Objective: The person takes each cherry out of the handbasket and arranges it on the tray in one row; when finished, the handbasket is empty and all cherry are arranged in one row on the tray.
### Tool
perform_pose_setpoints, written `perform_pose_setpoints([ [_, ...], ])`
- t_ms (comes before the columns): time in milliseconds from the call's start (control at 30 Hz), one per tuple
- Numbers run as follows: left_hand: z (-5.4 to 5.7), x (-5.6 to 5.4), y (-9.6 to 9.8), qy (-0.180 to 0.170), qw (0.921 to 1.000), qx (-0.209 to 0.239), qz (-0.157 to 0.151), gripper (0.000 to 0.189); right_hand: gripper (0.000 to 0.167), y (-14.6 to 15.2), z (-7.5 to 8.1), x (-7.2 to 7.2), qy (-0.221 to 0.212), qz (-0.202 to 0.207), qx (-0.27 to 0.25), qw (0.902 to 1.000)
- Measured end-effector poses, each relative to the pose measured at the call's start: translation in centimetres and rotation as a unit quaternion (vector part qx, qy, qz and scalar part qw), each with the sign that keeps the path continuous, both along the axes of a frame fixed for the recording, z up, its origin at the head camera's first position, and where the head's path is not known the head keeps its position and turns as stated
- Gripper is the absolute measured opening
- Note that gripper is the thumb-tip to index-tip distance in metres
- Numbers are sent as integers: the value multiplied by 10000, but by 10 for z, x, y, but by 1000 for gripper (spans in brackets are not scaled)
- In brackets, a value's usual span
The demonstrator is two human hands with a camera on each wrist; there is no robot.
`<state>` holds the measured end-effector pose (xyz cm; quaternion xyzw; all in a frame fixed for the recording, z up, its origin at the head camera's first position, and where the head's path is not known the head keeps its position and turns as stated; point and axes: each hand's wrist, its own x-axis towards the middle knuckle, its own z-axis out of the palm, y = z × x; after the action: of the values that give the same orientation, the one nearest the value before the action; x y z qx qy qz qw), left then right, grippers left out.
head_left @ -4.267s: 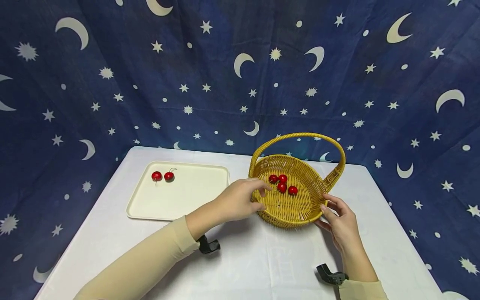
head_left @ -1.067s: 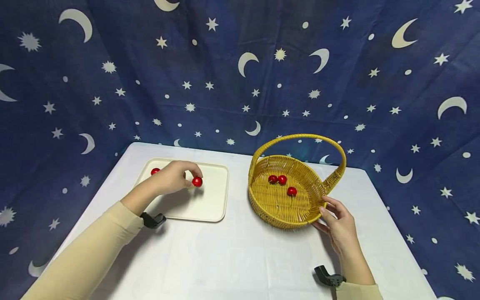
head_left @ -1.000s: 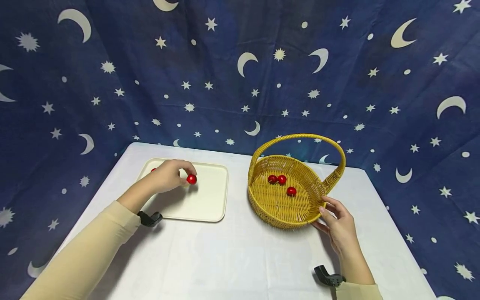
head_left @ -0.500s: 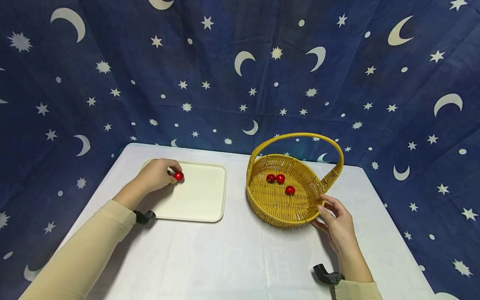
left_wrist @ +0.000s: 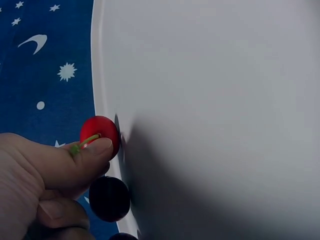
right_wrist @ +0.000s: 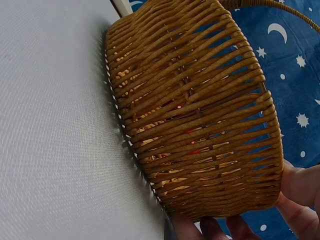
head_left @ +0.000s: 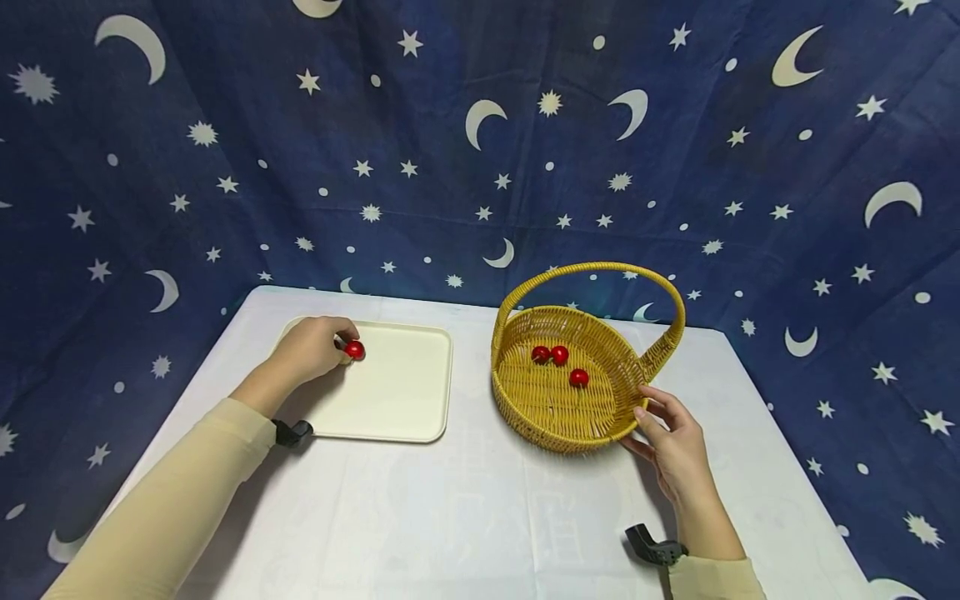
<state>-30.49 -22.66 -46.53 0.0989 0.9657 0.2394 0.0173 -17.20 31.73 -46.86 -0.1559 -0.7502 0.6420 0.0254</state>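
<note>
My left hand [head_left: 309, 350] pinches a red cherry [head_left: 356, 350] between thumb and fingers, low over the far left part of the cream tray [head_left: 397, 379]. The left wrist view shows the thumb on the cherry [left_wrist: 95, 126] next to its green stem. Another dark-looking cherry [left_wrist: 109, 199] lies just beside it on the tray, with a further one [left_wrist: 123, 236] partly cut off; in the head view the hand hides them. My right hand [head_left: 677, 442] grips the yellow wicker basket [head_left: 525, 423] at its near right rim, thumb on top and fingers against the outer wall. Three cherries [head_left: 559, 355] lie in the basket.
Tray and basket stand apart on a white-covered table [head_left: 450, 517]. The basket's tall arched handle [head_left: 592, 267] rises over it. A dark blue star-and-moon cloth [head_left: 420, 125] hangs behind the table and along its sides.
My left hand has gone from the basket to the tray with a cherry and moved left over it. The basket holds three cherries instead of several. The right hand stays at the rim.
</note>
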Motion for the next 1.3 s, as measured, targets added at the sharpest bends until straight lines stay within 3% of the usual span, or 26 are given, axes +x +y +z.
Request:
perform_pose_setpoints([
  [500, 5, -1, -3, 115, 9997, -227, -69, 43, 49, -1, 2, -1, 66, 42, -102, 9999],
  [633, 13, 1, -3, 79, 9998, -165, -86, 43, 49, -2, 3, -1, 65, 30, -80, 9999],
  [800, 30, 5, 2, 107, 9998, -5, -162, 45, 48, -2, 3, 0, 64, 10, -70, 10000],
  [1000, 49, 18, 27, 393, 9975, 376, -458, 46, 48, -1, 3, 1, 24, -6, -62, 10000],
  [1300, 67, 53, 91, 702, 9850, 970, -1247, 57, 49, -1, 2, 0, 0, -11, -7, 10000],
])
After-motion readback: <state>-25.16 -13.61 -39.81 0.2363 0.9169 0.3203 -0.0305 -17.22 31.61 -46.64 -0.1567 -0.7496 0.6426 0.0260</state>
